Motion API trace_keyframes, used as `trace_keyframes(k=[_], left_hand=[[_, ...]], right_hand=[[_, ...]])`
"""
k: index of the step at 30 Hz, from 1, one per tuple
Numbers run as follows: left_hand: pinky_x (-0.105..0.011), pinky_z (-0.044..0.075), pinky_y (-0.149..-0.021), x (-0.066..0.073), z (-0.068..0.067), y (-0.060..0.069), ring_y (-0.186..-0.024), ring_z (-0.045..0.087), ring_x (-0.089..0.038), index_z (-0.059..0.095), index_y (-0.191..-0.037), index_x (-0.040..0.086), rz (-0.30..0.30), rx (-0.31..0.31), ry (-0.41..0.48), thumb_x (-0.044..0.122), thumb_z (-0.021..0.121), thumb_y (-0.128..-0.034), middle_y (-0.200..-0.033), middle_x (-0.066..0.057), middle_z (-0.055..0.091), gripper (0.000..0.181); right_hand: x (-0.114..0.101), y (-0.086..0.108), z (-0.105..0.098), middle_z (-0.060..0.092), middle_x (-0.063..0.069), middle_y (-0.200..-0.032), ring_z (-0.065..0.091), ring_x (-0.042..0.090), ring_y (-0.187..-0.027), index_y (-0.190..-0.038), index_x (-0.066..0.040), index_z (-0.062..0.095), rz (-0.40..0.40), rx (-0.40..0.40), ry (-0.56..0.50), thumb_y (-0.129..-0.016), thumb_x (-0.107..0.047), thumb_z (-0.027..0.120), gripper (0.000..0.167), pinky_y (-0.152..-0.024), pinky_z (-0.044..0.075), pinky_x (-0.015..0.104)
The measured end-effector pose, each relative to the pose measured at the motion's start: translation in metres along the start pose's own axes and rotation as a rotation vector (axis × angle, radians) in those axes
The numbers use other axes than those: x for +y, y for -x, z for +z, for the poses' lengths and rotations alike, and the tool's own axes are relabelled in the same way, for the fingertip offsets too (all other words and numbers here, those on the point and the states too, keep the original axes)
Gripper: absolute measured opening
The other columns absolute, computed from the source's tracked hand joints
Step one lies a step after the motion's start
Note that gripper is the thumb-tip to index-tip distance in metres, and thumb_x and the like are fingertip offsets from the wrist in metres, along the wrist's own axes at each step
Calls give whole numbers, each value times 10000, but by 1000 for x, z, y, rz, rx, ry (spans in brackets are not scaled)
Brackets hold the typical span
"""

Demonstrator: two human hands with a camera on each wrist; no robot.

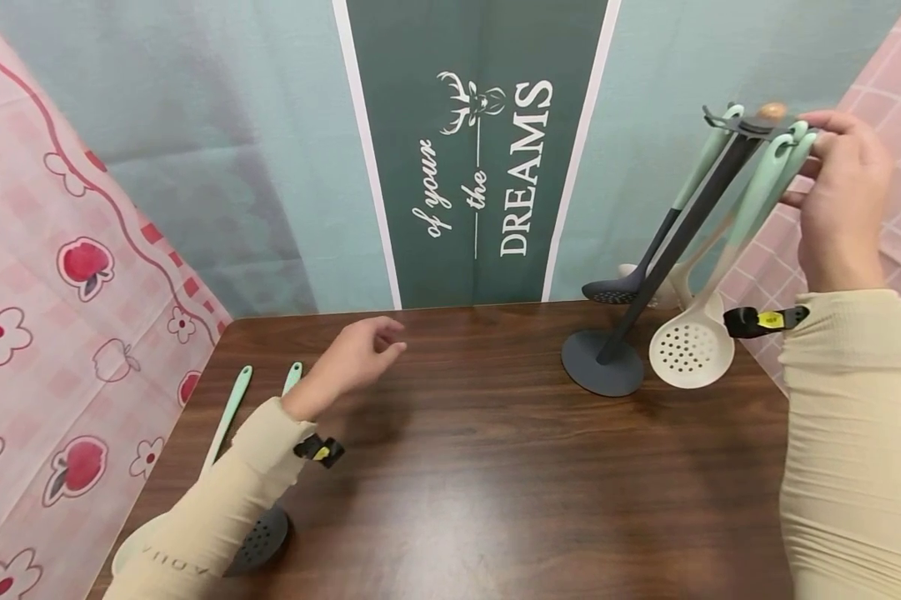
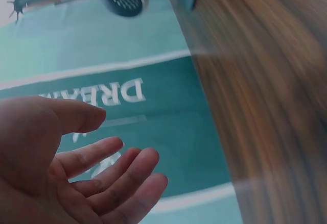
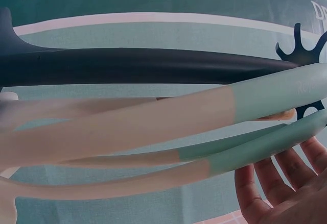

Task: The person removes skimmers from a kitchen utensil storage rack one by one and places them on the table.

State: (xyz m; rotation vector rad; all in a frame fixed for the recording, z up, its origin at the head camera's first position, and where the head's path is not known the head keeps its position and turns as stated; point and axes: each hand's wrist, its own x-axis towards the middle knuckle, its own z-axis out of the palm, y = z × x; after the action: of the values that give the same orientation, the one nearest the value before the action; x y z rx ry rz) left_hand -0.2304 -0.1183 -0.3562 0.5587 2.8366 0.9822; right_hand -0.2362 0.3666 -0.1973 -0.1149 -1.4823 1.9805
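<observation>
At the upper right of the head view, my right hand (image 1: 843, 183) holds the mint-handled utensil (image 1: 804, 158) at its upper end, by the top of a dark utensil stand (image 1: 683, 233). Its fingers (image 3: 294, 170) lie against the mint handle in the right wrist view; the thumb is hidden there. That utensil's head is mostly covered. Beside it hangs a cream skimmer (image 1: 686, 346) with a round, perforated head. My left hand (image 1: 360, 354) hovers over the table's left part, holding nothing, its fingers loosely bent and apart in the left wrist view.
A dark slotted utensil (image 1: 615, 287) hangs on the stand's left side. Under my left forearm lie mint-handled utensils (image 1: 230, 417), one with a dark perforated head (image 1: 262, 542). The wooden table (image 1: 458, 467) meets a printed curtain (image 1: 473, 275) at the back.
</observation>
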Motion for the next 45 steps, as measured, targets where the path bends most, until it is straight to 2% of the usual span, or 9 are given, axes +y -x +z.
trace_keyframes(k=[12,22,31,39,45], left_hand=[[-337,530,-878,76,25,-48,-982,673,-170,660,-1258,47,205,-20,-1,193,646,-1007,-1090,-59,711,290],[-267,498,-849,135,44,-79,-947,643,-122,655,-1269,91,324,7,56,225,634,-1021,-1086,-25,692,283],[-187,475,-783,177,57,-94,-889,634,-86,656,-1263,82,406,20,146,228,624,-1031,-1058,-12,699,275],[-129,462,-810,218,72,-110,-914,652,-78,653,-1255,70,464,4,224,220,610,-1036,-1085,-17,693,269],[-85,429,-794,246,85,-118,-886,618,-14,655,-1249,101,451,-5,232,244,616,-1033,-1064,41,683,263]], right_hand=[[0,1,-5,626,37,-911,656,113,-680,-1048,-60,697,13,11,1,-1011,-62,432,267,-449,502,201],[1,1,-12,623,37,-919,652,113,-684,-1049,-53,696,17,32,-12,-1003,-53,429,271,-445,499,202],[-1,1,-11,621,35,-937,658,113,-709,-1049,-63,703,3,36,-1,-1008,-71,452,255,-459,507,198],[-2,1,-8,633,29,-888,654,106,-699,-1046,-71,706,-1,31,11,-1014,-77,461,246,-458,504,194],[-1,2,0,634,28,-887,650,112,-706,-1061,-65,699,20,-5,-7,-1021,-78,453,249,-459,508,205]])
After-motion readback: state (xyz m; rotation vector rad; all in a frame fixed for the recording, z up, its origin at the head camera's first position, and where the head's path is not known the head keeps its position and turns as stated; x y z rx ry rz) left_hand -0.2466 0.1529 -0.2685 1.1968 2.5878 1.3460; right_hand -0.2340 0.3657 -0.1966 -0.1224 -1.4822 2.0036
